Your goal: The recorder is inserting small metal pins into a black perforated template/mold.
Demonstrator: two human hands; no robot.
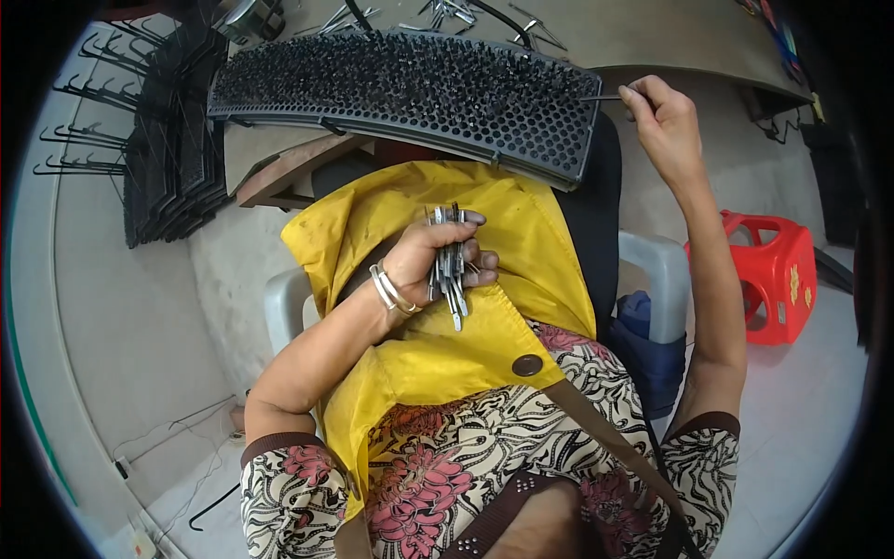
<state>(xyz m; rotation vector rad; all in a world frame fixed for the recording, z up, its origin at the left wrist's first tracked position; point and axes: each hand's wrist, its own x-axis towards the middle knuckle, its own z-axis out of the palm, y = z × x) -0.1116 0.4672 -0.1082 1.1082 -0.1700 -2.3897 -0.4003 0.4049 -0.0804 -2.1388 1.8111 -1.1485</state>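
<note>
My left hand is closed around a bundle of slim metal pieces above my yellow apron. The pieces are silver and dark, and their exact kind is unclear. At the right end of a long black perforated rack, my right hand pinches a thin metal rod. The rod's far tip reaches over the rack's edge; whether it sits in a hole cannot be made out. Small dark pieces crowd most of the rack's holes, while the holes along its near and right edges show bare.
Loose metal pieces lie on the table behind the rack, with a metal container at the far left. Black racks with hooks stand stacked at left. A red stool is at right, beside my chair's grey armrest.
</note>
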